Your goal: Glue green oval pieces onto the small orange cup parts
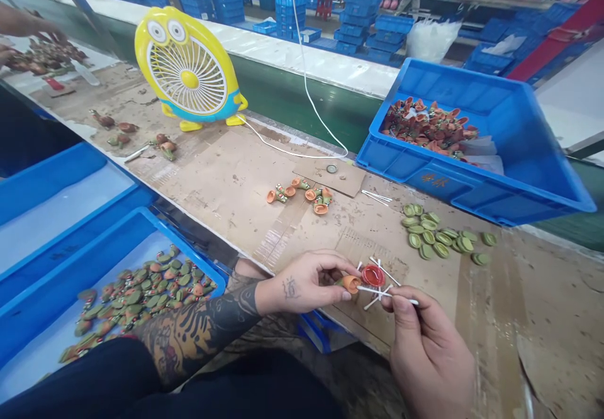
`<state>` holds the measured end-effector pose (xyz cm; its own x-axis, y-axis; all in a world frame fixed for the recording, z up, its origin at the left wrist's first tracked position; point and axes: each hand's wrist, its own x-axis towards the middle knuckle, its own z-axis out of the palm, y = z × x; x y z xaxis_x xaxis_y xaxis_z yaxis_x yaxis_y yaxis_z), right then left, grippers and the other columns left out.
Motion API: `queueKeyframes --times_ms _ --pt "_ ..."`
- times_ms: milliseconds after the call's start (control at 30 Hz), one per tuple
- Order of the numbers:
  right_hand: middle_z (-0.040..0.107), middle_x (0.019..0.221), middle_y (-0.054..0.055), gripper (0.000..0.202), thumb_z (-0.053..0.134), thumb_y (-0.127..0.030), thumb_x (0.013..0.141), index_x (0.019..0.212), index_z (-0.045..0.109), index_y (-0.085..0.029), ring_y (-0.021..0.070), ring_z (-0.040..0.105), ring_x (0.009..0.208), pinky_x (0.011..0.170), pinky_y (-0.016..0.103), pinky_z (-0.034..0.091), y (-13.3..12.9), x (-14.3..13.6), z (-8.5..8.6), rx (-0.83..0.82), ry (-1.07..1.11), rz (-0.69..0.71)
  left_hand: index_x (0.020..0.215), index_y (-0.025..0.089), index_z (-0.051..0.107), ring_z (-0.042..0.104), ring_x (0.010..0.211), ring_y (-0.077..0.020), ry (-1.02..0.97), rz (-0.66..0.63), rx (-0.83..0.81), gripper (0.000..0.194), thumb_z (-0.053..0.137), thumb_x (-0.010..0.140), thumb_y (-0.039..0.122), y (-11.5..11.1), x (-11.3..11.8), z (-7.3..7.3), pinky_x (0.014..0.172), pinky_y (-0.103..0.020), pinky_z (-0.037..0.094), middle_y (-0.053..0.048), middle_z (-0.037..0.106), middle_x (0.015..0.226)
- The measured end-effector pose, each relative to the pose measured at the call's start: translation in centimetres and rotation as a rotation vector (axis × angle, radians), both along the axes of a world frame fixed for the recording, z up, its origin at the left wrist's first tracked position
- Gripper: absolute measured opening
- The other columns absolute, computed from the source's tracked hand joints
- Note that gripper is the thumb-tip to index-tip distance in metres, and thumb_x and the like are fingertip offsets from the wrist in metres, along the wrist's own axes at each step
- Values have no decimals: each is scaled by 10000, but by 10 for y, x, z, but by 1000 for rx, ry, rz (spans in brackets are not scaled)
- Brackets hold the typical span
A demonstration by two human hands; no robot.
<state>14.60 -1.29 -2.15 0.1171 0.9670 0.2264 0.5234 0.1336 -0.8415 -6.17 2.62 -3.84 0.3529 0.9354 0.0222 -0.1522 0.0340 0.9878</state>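
My left hand (pixel 309 280) is closed on a small orange and green figurine part (pixel 350 284), its hollow orange end facing right. Between thumb and fingers of my right hand (pixel 427 343) is a cotton swab (pixel 372 290), its tip at the rim of that hollow end. Just beyond them stands a small red cup (pixel 372 275) with a glossy red inside. Several loose cotton swabs (pixel 389 272) lie around the cup. Farther back on the cardboard are several similar orange and green parts (pixel 321 208), and to the right lie many green oval pieces (pixel 442 250).
A blue crate (pixel 472 195) of reddish parts stands back right. A yellow fan (pixel 189 79) trails a white cord (pixel 306 85). At lower left, a blue bin (pixel 146 214) holds green and orange parts. Another person's hand (pixel 40 26) is at far left. Spare swabs (pixel 376 197) lie near the crate.
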Motion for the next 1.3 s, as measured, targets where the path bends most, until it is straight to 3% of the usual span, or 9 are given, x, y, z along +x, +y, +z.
queueKeyframes --times_ms 133,233,367,633,733,867,1000,1133,1300 --pt "762 887 44 297 655 -497 1007 1019 733 -211 220 718 818 774 305 538 -1 7 -4 8 58 -69 1154 151 778 665 855 -180 -22 -4 -82 353 827 830 283 -4 -1 -3 776 -297 536 -90 725 983" --pt "775 911 71 388 608 -574 1002 999 733 -207 252 722 836 768 332 518 9 19 -8 -12 -62 -168 1210 170 726 667 848 -173 -35 52 -139 403 810 866 362 -6 -1 -8 780 -298 534 -73 728 976" --pt "793 917 90 454 530 -616 986 975 739 -213 287 729 836 736 354 496 26 31 -17 -69 -259 -82 1206 172 702 672 880 -181 -26 116 -157 405 809 854 341 -6 0 -13 795 -305 528 -67 718 1005" --pt "799 912 82 417 507 -575 988 969 735 -226 286 731 821 707 346 493 32 27 -24 -82 -306 -21 1244 163 745 667 1121 -260 88 128 -43 473 802 777 205 -4 1 -11 1012 -382 506 -120 705 1203" --pt "794 924 92 442 525 -605 982 967 743 -221 288 728 829 728 355 503 26 26 -19 -73 -271 -84 1248 173 749 674 1097 -265 138 129 -24 468 798 785 222 -3 0 -11 986 -386 520 -116 715 1180" --pt "780 906 74 403 634 -596 975 990 744 -209 255 726 843 773 334 537 13 18 -7 -33 -35 -175 1279 157 709 707 1046 -264 150 111 -38 503 788 797 278 -4 1 -12 928 -380 563 -127 734 1156" --pt "760 837 28 295 671 -500 995 984 740 -214 195 721 774 755 276 562 5 5 0 -2 101 -47 1249 124 710 715 1001 -276 162 92 -42 503 784 781 291 -6 4 -11 905 -403 571 -146 745 1111" --pt "758 807 7 247 633 -445 1023 968 738 -228 174 722 733 706 237 564 7 2 -1 19 29 69 1224 115 732 705 995 -286 177 73 -31 485 786 771 277 -6 6 -7 904 -413 560 -148 757 1089" --pt "756 842 5 255 595 -442 1043 973 725 -234 171 715 751 705 232 542 7 5 -7 45 -71 82 1204 132 755 690 986 -253 164 43 -31 463 781 760 263 -5 5 -2 889 -356 538 -123 760 1096"
